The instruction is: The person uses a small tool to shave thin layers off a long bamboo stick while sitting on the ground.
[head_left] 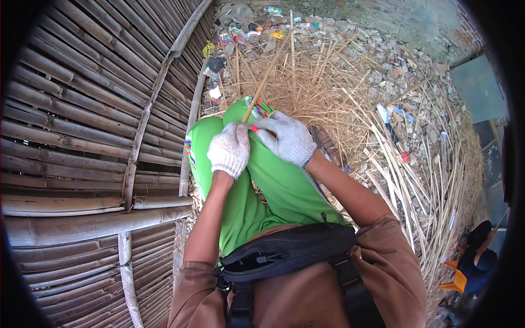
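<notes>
My left hand [229, 150], in a white knitted glove, is closed around the lower end of a long thin bamboo stick [269, 76]. From there the stick slants up and away to the right, past my knees. Close beside it my right hand [289, 139], gloved too, curls with its fingertips near the left hand. A small red object [254, 128] shows at those fingertips; most of it is hidden, so its kind cannot be made out. Both hands are above my legs in green trousers [279, 175].
A bamboo slat wall [82, 126] rises on the left. Straw-like shavings [311, 76] cover the ground ahead, with rubble and litter [262, 33] behind. Split bamboo strips [410, 191] lie on the right. Near the lower right is an orange chair [455, 277] with a person partly visible.
</notes>
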Tool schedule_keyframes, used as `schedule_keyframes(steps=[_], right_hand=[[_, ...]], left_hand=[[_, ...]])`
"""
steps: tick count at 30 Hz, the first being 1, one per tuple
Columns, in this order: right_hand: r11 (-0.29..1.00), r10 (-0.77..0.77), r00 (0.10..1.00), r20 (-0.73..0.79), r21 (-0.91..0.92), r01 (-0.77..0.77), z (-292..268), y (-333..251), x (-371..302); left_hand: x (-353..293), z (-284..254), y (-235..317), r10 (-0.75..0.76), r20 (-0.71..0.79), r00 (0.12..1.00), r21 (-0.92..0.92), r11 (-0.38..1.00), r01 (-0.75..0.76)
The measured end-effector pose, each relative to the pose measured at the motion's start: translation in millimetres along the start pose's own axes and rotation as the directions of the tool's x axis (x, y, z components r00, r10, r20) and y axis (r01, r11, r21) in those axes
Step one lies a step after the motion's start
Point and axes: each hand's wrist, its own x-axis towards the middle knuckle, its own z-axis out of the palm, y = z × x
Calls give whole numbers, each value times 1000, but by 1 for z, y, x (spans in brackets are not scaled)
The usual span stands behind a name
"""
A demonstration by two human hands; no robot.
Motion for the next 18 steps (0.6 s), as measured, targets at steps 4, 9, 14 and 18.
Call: schedule_keyframes(steps=[4, 9, 14, 18], right_hand=[[1000, 24, 998, 52, -11, -24, 1, -11, -4], [998, 45, 999, 31, -46, -43, 4, -15, -8], [996, 92, 996, -5, -5, -92, 6, -4, -3], [998, 50, 996, -74, 28, -48, 11, 5, -2]], left_hand=[[-15, -7, -6, -57, 30, 998, 86, 995, 54], [-28, -18, -3, -85, 60, 995, 20, 996, 84], [-60, -47, 1, -81, 57, 995, -17, 996, 82], [-87, -78, 6, -119, 86, 989, 28, 993, 117]])
